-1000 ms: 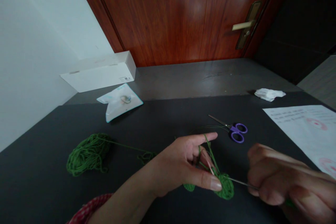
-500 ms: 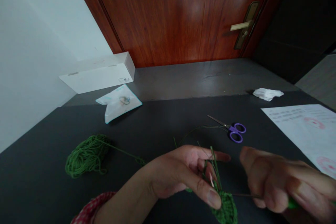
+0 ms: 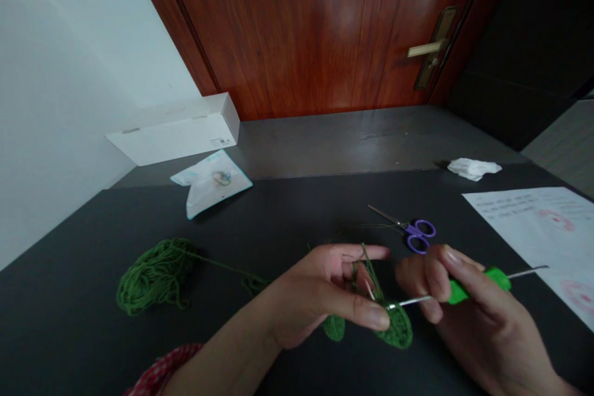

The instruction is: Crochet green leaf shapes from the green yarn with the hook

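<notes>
My left hand [image 3: 325,291] pinches a green crocheted piece [image 3: 398,329] between thumb and fingers, with green yarn [image 3: 369,269] looped over the fingers. A second crocheted lobe [image 3: 334,328] hangs below the palm. My right hand [image 3: 468,303] grips a crochet hook [image 3: 477,283] by its bright green handle, and the metal tip touches the piece by my left thumb. The hook's head is too small to see. A strand runs left to a loose ball of green yarn [image 3: 155,278].
Purple-handled scissors [image 3: 416,232] and a printed sheet with red stamps [image 3: 524,223] lie on the dark tabletop [image 3: 278,210]. Further back are crumpled white tissue [image 3: 473,168], a plastic packet [image 3: 211,182] and a white box [image 3: 176,133], before a wooden door [image 3: 301,25].
My right hand has moved left and now shows the whole hook, its tip at the crocheted piece. The piece has risen slightly in my left hand.
</notes>
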`<state>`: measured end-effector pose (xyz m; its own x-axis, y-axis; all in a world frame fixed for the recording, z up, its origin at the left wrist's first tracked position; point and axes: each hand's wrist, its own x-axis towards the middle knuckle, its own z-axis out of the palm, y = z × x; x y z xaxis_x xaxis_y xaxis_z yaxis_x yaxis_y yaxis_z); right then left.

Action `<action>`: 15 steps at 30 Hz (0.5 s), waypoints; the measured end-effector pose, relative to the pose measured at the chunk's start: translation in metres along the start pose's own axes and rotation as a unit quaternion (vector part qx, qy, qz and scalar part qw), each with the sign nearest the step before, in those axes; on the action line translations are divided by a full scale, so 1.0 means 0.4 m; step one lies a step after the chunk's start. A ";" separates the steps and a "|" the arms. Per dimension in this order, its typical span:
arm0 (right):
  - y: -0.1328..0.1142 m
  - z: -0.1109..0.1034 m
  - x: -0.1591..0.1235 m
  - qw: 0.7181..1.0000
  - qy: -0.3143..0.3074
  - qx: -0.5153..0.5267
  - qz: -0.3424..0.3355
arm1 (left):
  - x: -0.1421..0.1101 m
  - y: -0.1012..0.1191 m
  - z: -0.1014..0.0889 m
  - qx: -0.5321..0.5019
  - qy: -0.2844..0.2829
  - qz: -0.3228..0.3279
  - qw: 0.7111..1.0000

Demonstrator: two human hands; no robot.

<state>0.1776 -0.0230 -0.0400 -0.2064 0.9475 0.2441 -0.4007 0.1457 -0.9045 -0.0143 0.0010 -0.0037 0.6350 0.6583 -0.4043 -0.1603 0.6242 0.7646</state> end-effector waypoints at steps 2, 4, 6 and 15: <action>0.008 -0.001 0.002 1.000 0.017 0.015 0.018 | -0.002 0.000 0.006 0.015 0.047 0.035 0.998; 0.015 -0.002 0.002 0.998 0.035 0.030 0.030 | -0.004 -0.001 0.014 0.028 0.076 0.070 0.994; 0.019 -0.001 0.003 0.997 0.047 0.043 0.036 | -0.005 -0.004 0.020 0.032 0.093 0.091 0.991; 0.004 0.033 -0.002 0.975 0.152 0.111 0.122 | 0.000 -0.014 0.021 0.049 0.130 0.111 0.984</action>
<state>0.1655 -0.0273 -0.0370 -0.0600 0.9917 -0.1141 -0.5621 -0.1280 -0.8171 -0.0069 -0.0059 -0.0037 0.3758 0.8674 -0.3261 -0.1916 0.4170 0.8885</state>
